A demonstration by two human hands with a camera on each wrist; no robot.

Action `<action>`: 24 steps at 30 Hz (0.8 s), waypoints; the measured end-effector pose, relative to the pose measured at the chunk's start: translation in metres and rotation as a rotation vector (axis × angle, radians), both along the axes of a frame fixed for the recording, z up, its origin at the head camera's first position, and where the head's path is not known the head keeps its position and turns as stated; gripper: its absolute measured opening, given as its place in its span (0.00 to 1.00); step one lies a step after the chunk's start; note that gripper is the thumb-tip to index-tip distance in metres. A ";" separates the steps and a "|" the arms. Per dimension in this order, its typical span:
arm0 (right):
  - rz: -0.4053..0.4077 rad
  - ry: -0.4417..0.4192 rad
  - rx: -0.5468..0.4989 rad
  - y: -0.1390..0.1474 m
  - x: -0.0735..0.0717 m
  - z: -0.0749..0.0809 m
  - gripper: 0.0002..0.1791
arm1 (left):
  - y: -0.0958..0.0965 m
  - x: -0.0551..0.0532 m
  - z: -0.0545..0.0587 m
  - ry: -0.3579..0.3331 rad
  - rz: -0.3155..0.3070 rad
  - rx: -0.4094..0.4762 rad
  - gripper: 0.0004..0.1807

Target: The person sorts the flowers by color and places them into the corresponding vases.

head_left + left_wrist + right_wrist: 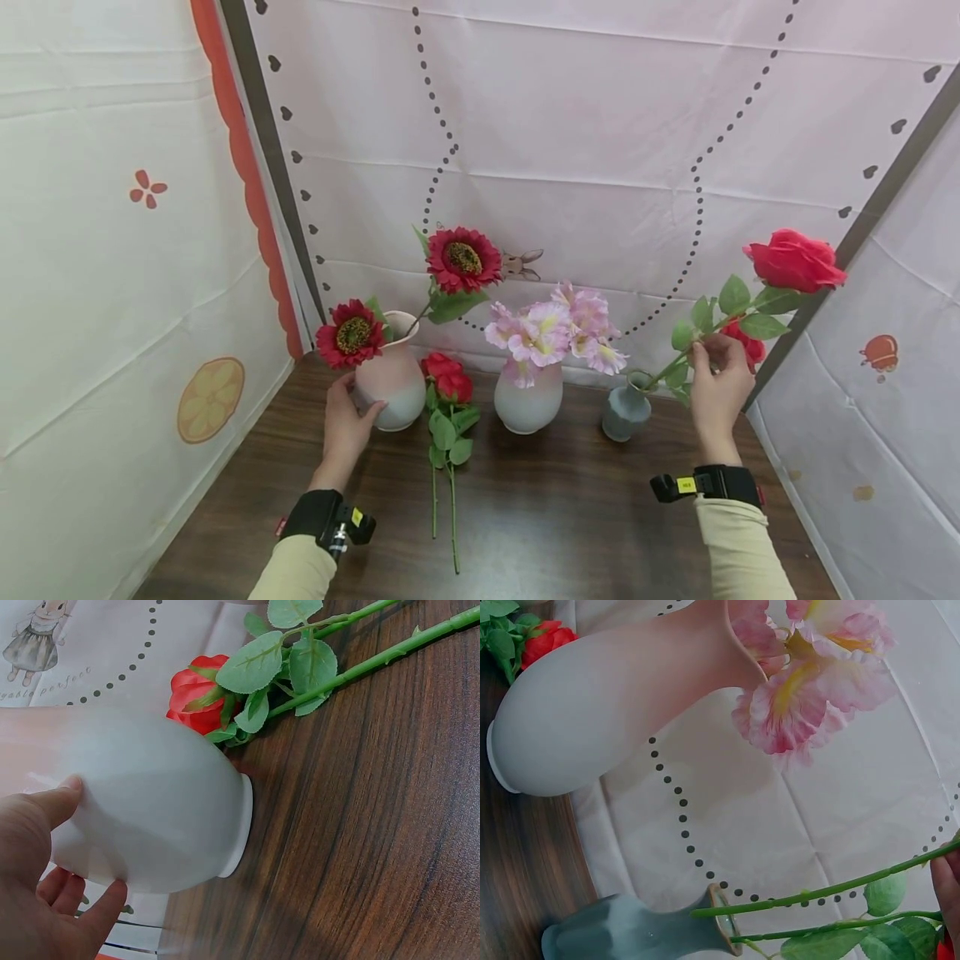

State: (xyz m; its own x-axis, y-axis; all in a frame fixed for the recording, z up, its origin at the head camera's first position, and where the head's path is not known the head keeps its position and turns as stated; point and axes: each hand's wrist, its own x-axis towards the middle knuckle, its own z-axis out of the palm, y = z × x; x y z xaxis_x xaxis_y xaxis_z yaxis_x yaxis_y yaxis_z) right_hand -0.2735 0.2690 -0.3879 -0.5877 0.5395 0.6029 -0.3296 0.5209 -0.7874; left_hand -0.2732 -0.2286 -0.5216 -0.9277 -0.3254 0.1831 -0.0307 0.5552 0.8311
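My left hand [348,425] grips the side of a pink-and-white vase [397,383], thumb on one side and fingers on the other. Two red sunflower-like blooms, one of them a tall flower [463,260], stand in this vase. At the right, my right hand [722,379] pinches the green stem of a red rose [797,261] between thumb and fingers. A second red rose [752,343] is partly hidden behind that hand. Both stems [832,889] slant down to the mouth of a small blue-grey vase [630,930], their lower ends overlapping its rim in the right wrist view.
Red roses [447,379] with long stems lie on the dark wooden table [555,517], right of the gripped vase. A second pink-and-white vase [528,404] in the middle holds pink-lilac flowers [551,329]. A pale printed cloth [585,125] hangs close behind.
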 end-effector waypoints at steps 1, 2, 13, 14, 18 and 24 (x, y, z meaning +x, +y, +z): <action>-0.006 0.009 0.001 0.000 -0.001 0.000 0.11 | 0.000 0.000 0.000 -0.001 -0.001 0.001 0.40; -0.009 0.020 0.000 0.001 -0.001 0.000 0.11 | 0.000 0.000 0.000 -0.001 -0.001 0.002 0.39; -0.001 0.082 -0.029 0.001 -0.004 0.001 0.11 | 0.001 0.000 -0.001 0.004 0.003 0.005 0.40; 0.003 0.073 -0.023 0.001 -0.004 0.000 0.11 | 0.001 0.000 -0.001 0.007 0.006 0.004 0.40; 0.011 0.013 0.011 0.001 -0.005 -0.010 0.11 | 0.000 0.000 -0.002 0.015 0.012 -0.003 0.40; 0.022 -0.052 0.067 0.000 -0.006 -0.024 0.11 | 0.001 0.000 -0.001 0.013 0.018 -0.004 0.40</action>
State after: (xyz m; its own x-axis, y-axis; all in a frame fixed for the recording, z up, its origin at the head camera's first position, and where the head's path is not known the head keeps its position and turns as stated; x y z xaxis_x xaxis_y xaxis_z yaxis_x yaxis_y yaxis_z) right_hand -0.2796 0.2693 -0.4123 -0.6306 0.4854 0.6056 -0.3015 0.5659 -0.7674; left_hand -0.2728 -0.2277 -0.5227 -0.9191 -0.3416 0.1962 -0.0305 0.5583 0.8291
